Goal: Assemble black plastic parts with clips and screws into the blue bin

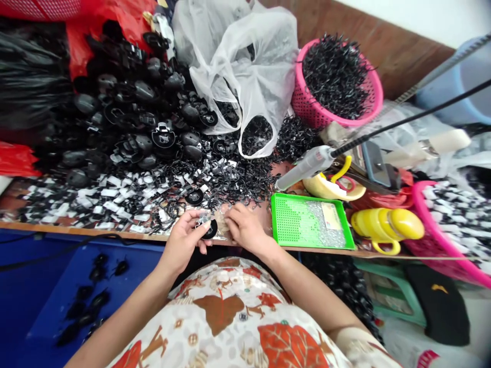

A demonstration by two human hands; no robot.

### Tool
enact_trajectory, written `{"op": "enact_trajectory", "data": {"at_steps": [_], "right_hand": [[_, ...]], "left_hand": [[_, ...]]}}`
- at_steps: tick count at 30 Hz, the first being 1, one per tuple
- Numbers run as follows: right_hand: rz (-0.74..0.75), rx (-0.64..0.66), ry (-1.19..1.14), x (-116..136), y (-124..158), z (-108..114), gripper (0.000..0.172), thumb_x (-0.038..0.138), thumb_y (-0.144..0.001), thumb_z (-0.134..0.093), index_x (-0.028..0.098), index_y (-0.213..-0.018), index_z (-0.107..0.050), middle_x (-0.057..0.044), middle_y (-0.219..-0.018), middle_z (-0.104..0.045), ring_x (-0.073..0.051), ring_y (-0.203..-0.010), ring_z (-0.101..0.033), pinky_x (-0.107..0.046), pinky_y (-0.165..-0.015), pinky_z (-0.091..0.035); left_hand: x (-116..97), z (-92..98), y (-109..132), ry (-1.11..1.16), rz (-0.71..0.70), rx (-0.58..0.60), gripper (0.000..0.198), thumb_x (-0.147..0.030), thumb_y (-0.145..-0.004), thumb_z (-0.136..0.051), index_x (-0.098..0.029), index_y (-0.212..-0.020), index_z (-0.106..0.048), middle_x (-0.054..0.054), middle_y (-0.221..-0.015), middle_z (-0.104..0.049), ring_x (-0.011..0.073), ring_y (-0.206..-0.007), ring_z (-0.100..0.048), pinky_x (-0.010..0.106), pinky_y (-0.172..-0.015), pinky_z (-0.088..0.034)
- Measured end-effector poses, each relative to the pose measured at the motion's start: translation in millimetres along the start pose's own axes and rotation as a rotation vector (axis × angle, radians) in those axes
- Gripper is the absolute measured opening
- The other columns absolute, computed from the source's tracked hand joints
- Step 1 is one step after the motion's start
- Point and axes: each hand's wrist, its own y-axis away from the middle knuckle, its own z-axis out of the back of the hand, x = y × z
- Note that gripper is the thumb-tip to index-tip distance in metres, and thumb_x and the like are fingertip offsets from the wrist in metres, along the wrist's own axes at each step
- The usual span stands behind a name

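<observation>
Near the table's front edge, my left hand (pixel 187 236) grips a round black part (pixel 210 230) with a small clear and metallic piece on it, between thumb and fingers. Just to its right, my right hand (pixel 243 226) rests low over the table, fingers bent and pressed together; whatever is under the fingertips is too small to make out. Beyond my hands lie another round black part (pixel 194 196) and a spread of small white and black pieces (pixel 115 197). A green tray (pixel 289 221) with tiny clear pieces is right of my right hand.
Black rounded parts (pixel 143 92) are heaped at the back left beside white plastic bags (pixel 245 61). A pink basket (pixel 301 97) of black pieces stands behind. A grey screwdriver-like tool (pixel 307 166) hangs over the table. At right are a yellow bottle (pixel 387 224) and another pink basket (pixel 425 225).
</observation>
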Motion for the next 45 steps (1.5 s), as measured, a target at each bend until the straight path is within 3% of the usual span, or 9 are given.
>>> {"op": "enact_trajectory", "data": {"at_steps": [5, 13, 16, 23, 28, 32, 36, 39, 45], "right_hand": [[0.256, -0.142, -0.279, 12.3, 8.2, 9.7, 0.011, 0.015, -0.098, -0.051, 0.021, -0.100, -0.060, -0.013, -0.119, -0.064, -0.020, -0.114, -0.062, -0.037, -0.097, -0.054], [0.378, -0.247, -0.135, 18.7, 11.5, 7.7, 0.015, 0.010, -0.095, -0.051, 0.020, -0.104, -0.057, -0.014, -0.114, -0.071, -0.022, -0.116, -0.065, -0.049, -0.110, -0.049], [0.426, -0.201, -0.054, 17.6, 9.3, 6.2, 0.016, 0.010, -0.096, -0.049, 0.020, -0.104, -0.058, -0.015, -0.118, -0.071, -0.021, -0.119, -0.065, -0.049, -0.112, -0.047], [0.275, -0.239, -0.217, 33.5, 18.5, -6.8, 0.005, 0.020, -0.095, -0.063, 0.022, -0.099, -0.061, -0.010, -0.119, -0.076, -0.022, -0.117, -0.070, -0.054, -0.119, -0.035], [0.035, -0.121, -0.544, 31.9, 2.7, 6.8, 0.008, 0.029, -0.100, -0.057, 0.022, -0.100, -0.061, -0.009, -0.117, -0.075, -0.019, -0.109, -0.071, -0.038, -0.095, -0.054], [0.029, -0.108, -0.116, 8.3, -51.2, 17.9, 0.019, 0.020, -0.099, -0.053, 0.022, -0.105, -0.071, -0.009, -0.107, -0.071, -0.022, -0.103, -0.063, -0.039, -0.092, -0.047], [0.081, 0.123, 0.338, -3.9, -91.1, 15.6, 0.028, 0.014, -0.097, -0.049, 0.023, -0.106, -0.074, -0.012, -0.105, -0.068, -0.027, -0.100, -0.058, -0.041, -0.085, -0.039], [0.043, 0.130, 0.385, -4.4, -95.3, 16.1, 0.020, 0.019, -0.097, -0.053, 0.020, -0.101, -0.072, -0.012, -0.105, -0.068, -0.027, -0.099, -0.058, -0.039, -0.083, -0.037], [0.042, 0.094, 0.276, -9.6, -86.6, 19.9, 0.026, 0.018, -0.100, -0.048, 0.021, -0.116, -0.069, -0.008, -0.106, -0.070, -0.023, -0.097, -0.059, -0.035, -0.083, -0.036]], "left_hand": [[0.2, -2.6, -2.4, -0.005, 0.024, 0.039, 0.051, -0.038, -0.074, -0.081, -0.021, -0.112, -0.053, 0.000, -0.103, -0.065, 0.0104, -0.051, -0.068, 0.024, -0.046, -0.058], [-2.0, -2.6, -5.7, -0.013, 0.020, 0.077, 0.040, -0.032, -0.076, -0.077, -0.021, -0.106, -0.053, -0.003, -0.093, -0.067, 0.0116, -0.052, -0.069, 0.025, -0.047, -0.061], [-4.6, -3.5, -2.9, 0.033, 0.064, 0.117, 0.038, -0.030, -0.074, -0.077, -0.021, -0.102, -0.053, -0.004, -0.088, -0.066, 0.0126, -0.054, -0.070, 0.024, -0.047, -0.060], [-4.2, -0.7, 2.9, 0.177, 0.088, 0.165, 0.040, -0.028, -0.074, -0.081, -0.021, -0.101, -0.053, -0.003, -0.083, -0.069, 0.0120, -0.058, -0.068, 0.025, -0.050, -0.061], [-3.1, 2.2, 4.4, 0.140, 0.074, 0.114, 0.042, -0.028, -0.074, -0.081, -0.021, -0.102, -0.050, -0.002, -0.079, -0.070, 0.0142, -0.050, -0.067, 0.023, -0.043, -0.055], [-6.5, 2.7, 8.1, 0.087, 0.047, 0.157, 0.040, -0.029, -0.076, -0.079, -0.021, -0.103, -0.050, 0.000, -0.086, -0.072, 0.0175, -0.056, -0.072, 0.026, -0.047, -0.058], [-6.4, 3.2, 10.5, 0.059, 0.038, 0.181, 0.034, -0.030, -0.078, -0.074, -0.021, -0.101, -0.051, 0.003, -0.096, -0.073, 0.0117, -0.046, -0.064, 0.020, -0.035, -0.046], [-4.4, 5.9, 9.5, 0.042, 0.034, 0.177, 0.035, -0.034, -0.081, -0.074, -0.020, -0.105, -0.052, 0.004, -0.096, -0.073, 0.0115, -0.047, -0.065, 0.020, -0.036, -0.046], [-0.8, 5.5, 4.8, 0.135, 0.044, 0.231, 0.040, -0.035, -0.082, -0.078, -0.020, -0.109, -0.055, 0.009, -0.118, -0.072, 0.0175, -0.074, -0.076, 0.031, -0.065, -0.065]]}}
